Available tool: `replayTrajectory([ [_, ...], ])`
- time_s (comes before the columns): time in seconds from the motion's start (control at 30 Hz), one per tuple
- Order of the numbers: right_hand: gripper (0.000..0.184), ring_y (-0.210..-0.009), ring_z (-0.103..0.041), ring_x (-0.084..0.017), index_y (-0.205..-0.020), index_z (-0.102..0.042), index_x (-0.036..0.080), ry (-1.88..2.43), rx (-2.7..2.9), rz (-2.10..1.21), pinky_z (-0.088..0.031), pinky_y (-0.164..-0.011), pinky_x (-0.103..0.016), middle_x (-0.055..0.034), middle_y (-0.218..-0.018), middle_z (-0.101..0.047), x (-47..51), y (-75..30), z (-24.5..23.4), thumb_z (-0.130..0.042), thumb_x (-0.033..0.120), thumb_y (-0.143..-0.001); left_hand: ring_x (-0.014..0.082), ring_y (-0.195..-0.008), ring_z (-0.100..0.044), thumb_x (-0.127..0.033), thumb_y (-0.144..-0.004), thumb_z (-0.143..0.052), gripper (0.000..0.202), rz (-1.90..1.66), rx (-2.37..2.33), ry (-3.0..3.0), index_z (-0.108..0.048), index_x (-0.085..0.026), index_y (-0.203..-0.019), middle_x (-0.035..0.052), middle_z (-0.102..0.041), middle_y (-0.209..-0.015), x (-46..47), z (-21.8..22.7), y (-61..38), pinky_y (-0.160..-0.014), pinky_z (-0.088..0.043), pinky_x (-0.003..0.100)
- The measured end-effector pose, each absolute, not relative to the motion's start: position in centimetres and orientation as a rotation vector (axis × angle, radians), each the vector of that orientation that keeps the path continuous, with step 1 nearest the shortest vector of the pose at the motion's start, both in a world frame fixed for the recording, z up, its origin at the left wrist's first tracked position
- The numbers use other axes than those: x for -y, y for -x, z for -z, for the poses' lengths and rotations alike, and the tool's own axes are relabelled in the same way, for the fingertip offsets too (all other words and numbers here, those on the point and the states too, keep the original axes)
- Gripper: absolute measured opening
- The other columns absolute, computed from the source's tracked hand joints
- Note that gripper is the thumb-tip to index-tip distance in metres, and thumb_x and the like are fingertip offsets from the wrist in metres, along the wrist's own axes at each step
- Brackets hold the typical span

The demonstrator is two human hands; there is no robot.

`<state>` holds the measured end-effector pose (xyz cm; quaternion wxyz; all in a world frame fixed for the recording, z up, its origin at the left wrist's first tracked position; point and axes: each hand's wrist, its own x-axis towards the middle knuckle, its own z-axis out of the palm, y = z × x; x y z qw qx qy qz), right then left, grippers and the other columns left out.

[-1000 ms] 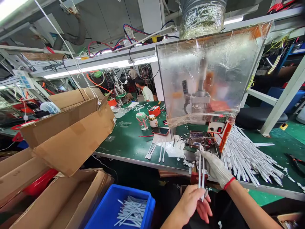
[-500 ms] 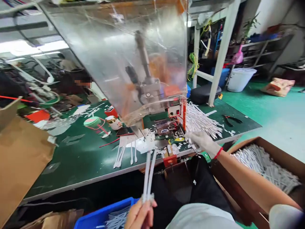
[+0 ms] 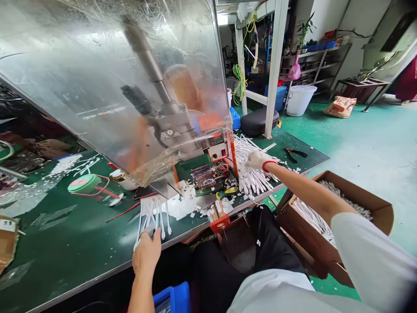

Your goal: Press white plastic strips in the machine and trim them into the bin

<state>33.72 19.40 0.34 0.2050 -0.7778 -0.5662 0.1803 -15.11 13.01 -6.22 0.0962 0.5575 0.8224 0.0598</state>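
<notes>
My bare left hand is at the front edge of the green table, its thumb and fingers closed on the near ends of white strips. Several more of these slim white strips with blocky ends lie side by side there. On my right hand is a white glove with a red cuff. It rests on a large pile of white strips, right of the machine. The gloved fingertips blend into the pile, so their grip is hard to make out. Between my hands stands a press-like machine behind a clear plastic shield.
White scraps, a yellow-green tool and a red block lie before the machine. Pliers lie at the right. A cardboard box of strips stands beside me, a blue bin below, a lidded jar at left.
My left hand has moved from above my lap, where it held two white strips, left and up to the table. My right hand has shifted onto the strip pile. The view has turned right.
</notes>
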Motion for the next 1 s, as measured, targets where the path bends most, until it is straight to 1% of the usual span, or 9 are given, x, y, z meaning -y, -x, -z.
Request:
replayTrajectory([
  [0.07,0.030,-0.103,-0.062,-0.021,-0.121,-0.061,0.012,2.177,1.594,-0.490,-0.053,-0.090,-0.038,-0.0091,-0.119,-0.060,-20.2,-33.3,0.2,-0.057,0.032,-0.100,0.0400,-0.086,-0.068,-0.057,-0.090,-0.034,0.057,-0.132,-2.482,-1.616,-0.061,-0.010,-0.105,0.0229,-0.072,-0.088,-12.3,6.3,14.8,-0.072,-0.048,0.043],
  [0.1,0.031,-0.103,-0.062,-0.022,-0.121,-0.060,0.012,2.179,1.602,-0.483,-0.053,-0.089,-0.039,-0.0094,-0.120,-0.060,-20.4,-33.3,0.3,-0.059,0.033,-0.098,0.0398,-0.088,-0.068,-0.059,-0.091,-0.033,0.059,-0.139,-2.482,-1.579,-0.061,-0.010,-0.108,0.0224,-0.072,-0.089,-11.6,6.3,14.8,-0.073,-0.049,0.043],
  [0.2,0.033,-0.105,-0.061,-0.023,-0.122,-0.060,0.012,2.180,1.624,-0.471,-0.053,-0.090,-0.040,-0.0099,-0.121,-0.059,-20.1,-34.3,0.7,-0.060,0.034,-0.097,0.0347,-0.079,-0.069,-0.059,-0.090,-0.036,0.057,-0.340,-2.428,-1.468,-0.058,-0.015,-0.119,0.0117,-0.072,-0.078,-8.6,6.8,15.2,-0.073,-0.049,0.042],
  [0.27,0.034,-0.106,-0.061,-0.024,-0.122,-0.060,0.012,2.184,1.634,-0.474,-0.053,-0.090,-0.041,-0.0098,-0.121,-0.059,-19.1,-35.1,1.1,-0.060,0.035,-0.097,0.0290,-0.067,-0.068,-0.059,-0.088,-0.040,0.056,-0.484,-2.358,-1.399,-0.055,-0.020,-0.126,0.0031,-0.069,-0.068,-6.3,7.7,15.5,-0.071,-0.049,0.039],
  [0.33,0.034,-0.106,-0.061,-0.024,-0.123,-0.060,0.012,2.195,1.630,-0.484,-0.053,-0.090,-0.041,-0.0102,-0.122,-0.059,-17.7,-35.7,1.8,-0.060,0.035,-0.097,0.0240,-0.057,-0.063,-0.062,-0.085,-0.043,0.059,-0.583,-2.271,-1.350,-0.056,-0.023,-0.127,-0.0022,-0.064,-0.061,-4.1,8.8,15.5,-0.068,-0.049,0.037],
  [0.47,0.036,-0.105,-0.061,-0.023,-0.125,-0.059,0.013,2.230,1.580,-0.515,-0.054,-0.089,-0.042,-0.0112,-0.122,-0.059,-14.6,-35.4,3.7,-0.060,0.035,-0.097,0.0184,-0.045,-0.053,-0.077,-0.075,-0.046,0.078,-0.725,-2.059,-1.271,-0.057,-0.019,-0.126,-0.0060,-0.054,-0.053,-1.2,10.5,13.0,-0.055,-0.046,0.032],
  [0.6,0.035,-0.104,-0.062,-0.022,-0.125,-0.059,0.013,2.215,1.531,-0.578,-0.055,-0.088,-0.041,-0.0107,-0.121,-0.059,-12.6,-35.0,4.3,-0.060,0.035,-0.097,0.0140,-0.041,-0.045,-0.087,-0.066,-0.050,0.096,-0.822,-1.847,-1.181,-0.057,-0.014,-0.126,-0.0070,-0.049,-0.052,0.1,10.7,7.9,-0.045,-0.039,0.027],
  [0.73,0.033,-0.099,-0.063,-0.021,-0.122,-0.060,0.013,2.159,1.488,-0.644,-0.056,-0.084,-0.038,-0.0097,-0.117,-0.061,-12.0,-35.3,3.3,-0.060,0.035,-0.098,0.0111,-0.041,-0.042,-0.084,-0.072,-0.051,0.089,-0.778,-1.612,-1.155,-0.060,-0.012,-0.122,-0.0067,-0.047,-0.053,1.6,10.5,2.8,-0.043,-0.035,0.024],
  [1.0,0.029,-0.082,-0.064,-0.015,-0.112,-0.062,0.009,1.997,1.418,-0.739,-0.056,-0.071,-0.029,-0.0074,-0.101,-0.064,-17.0,-33.4,0.3,-0.060,0.035,-0.098,0.0109,-0.043,-0.045,-0.068,-0.087,-0.046,0.064,-0.574,-1.353,-1.328,-0.066,-0.013,-0.112,-0.0036,-0.050,-0.056,2.6,8.5,-2.1,-0.047,-0.036,0.024],
])
